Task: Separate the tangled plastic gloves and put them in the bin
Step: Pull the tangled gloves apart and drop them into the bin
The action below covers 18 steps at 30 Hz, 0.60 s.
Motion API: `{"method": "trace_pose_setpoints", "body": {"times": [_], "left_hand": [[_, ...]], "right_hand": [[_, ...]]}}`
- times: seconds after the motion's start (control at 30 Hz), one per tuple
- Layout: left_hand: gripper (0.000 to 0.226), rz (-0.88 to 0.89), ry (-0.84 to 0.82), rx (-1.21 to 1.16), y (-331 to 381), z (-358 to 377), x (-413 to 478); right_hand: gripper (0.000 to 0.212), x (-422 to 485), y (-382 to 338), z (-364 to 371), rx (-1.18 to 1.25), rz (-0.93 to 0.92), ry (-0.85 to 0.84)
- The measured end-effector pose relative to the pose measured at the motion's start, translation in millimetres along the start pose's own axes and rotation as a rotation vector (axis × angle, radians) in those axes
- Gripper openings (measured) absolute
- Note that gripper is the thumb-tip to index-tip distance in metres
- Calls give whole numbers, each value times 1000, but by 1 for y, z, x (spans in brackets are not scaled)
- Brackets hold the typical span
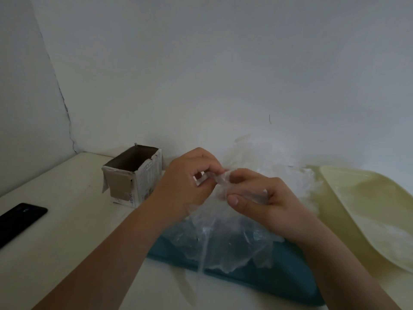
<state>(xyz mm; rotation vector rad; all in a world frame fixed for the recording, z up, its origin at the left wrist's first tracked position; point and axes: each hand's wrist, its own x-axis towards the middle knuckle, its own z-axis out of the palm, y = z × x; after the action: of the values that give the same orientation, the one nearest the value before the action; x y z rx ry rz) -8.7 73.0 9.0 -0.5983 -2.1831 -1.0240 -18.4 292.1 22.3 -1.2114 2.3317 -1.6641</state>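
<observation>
A clear glove (220, 183) is held above the teal tray (268, 285). It is pinched between the thumb and fingertips of the left hand (187, 182) and clamped between the thumb and curled fingers of the right hand (263, 198). Its film hangs down towards the tray's near edge. A tangled pile (283, 175) of gloves is noted on the tray, behind and beneath the hands. An open box (134, 175) stands near the tray's left side. A phone (20, 220) lies further left, well apart. A yellow tray (368, 209) lies just beside the teal tray, to its right.
</observation>
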Motion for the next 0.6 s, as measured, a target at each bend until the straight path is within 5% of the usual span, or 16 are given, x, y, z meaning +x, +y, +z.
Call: {"method": "trace_pose_setpoints", "body": {"times": [0.2, 0.33, 0.53, 0.6], "left_hand": [[18, 34, -108, 226, -1, 13, 2], [34, 106, -105, 143, 8, 13, -10], [35, -324, 135, -97, -1, 8, -7], [66, -607, 71, -177, -5, 5, -7]], "right_hand": [[17, -1, -6, 2, 180, 37, 25], [16, 0, -5, 3, 225, 138, 221], [15, 1, 6, -7, 250, 188, 404], [16, 1, 9, -10, 320, 191, 389]]}}
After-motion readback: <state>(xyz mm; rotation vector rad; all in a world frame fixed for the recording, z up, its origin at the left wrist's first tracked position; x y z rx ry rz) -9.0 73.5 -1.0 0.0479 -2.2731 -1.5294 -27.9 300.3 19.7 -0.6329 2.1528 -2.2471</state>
